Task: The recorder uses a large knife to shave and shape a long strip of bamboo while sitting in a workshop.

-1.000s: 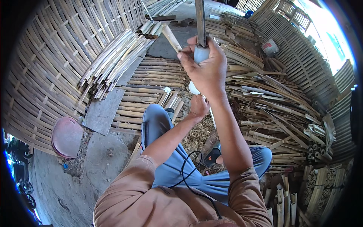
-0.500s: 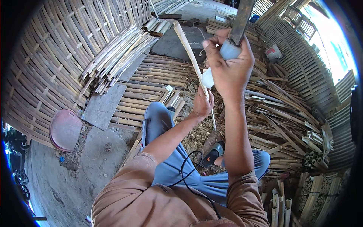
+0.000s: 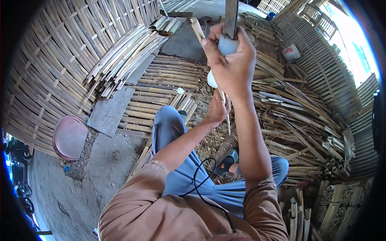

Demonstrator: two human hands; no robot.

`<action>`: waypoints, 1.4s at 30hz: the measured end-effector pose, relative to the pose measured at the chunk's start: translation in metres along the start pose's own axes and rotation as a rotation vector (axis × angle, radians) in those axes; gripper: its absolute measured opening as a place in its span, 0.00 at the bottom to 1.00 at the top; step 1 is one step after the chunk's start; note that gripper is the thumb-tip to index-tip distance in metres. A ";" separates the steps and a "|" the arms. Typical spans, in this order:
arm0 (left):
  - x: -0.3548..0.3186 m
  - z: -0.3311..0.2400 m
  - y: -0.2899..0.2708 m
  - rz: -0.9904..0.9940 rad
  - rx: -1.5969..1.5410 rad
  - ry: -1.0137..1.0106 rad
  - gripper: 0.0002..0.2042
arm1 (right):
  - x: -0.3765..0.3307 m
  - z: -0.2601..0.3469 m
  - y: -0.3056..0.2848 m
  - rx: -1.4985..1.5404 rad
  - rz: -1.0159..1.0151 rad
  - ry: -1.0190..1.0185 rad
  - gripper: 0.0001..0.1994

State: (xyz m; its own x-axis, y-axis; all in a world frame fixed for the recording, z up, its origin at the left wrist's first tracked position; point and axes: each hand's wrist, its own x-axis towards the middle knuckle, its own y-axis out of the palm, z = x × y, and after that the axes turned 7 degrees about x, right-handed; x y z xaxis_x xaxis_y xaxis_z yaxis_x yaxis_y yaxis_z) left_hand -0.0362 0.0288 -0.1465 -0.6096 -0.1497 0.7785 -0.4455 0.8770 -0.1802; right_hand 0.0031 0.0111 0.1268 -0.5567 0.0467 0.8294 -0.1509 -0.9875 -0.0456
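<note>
Since the frame half a second ago, the right hand point(image 3: 233, 68) and the knife point(image 3: 230, 18) have shifted left, so that the hand now covers the middle of the strip point(image 3: 196, 28); the left hand point(image 3: 218, 108) has hardly moved.

In the head view, the right hand is curled around the knife's pale blue handle point(image 3: 228, 46), blade pointing away from the person. Its thumb tip lies at the strip's upper part; I cannot tell whether it presses there. The handle's whitish end shows below this hand, just above the left hand. The left hand is closed on the strip's lower part, the thin end sticking out beneath it. The strip slants between the knees, over shavings point(image 3: 203, 140).

Ahead lie bamboo slats point(image 3: 161, 78), with a bundle point(image 3: 120, 60) of bamboo and a grey board point(image 3: 110, 110) to the left. A pile point(image 3: 297, 116) of split bamboo fills the right side.
</note>
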 end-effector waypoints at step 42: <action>-0.235 0.197 -0.327 0.626 1.098 -1.007 0.19 | -0.574 -0.238 -0.585 -1.119 -1.243 1.235 0.14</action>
State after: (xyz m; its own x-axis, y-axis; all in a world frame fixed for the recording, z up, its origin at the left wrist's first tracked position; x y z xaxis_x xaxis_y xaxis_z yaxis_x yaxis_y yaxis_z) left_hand 0.1239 -0.3130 -0.3888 -0.8302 -0.5243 -0.1895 0.0658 0.2454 -0.9672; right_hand 0.2165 0.5982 -0.4553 0.1487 0.9886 -0.0236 -0.8474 0.1150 -0.5183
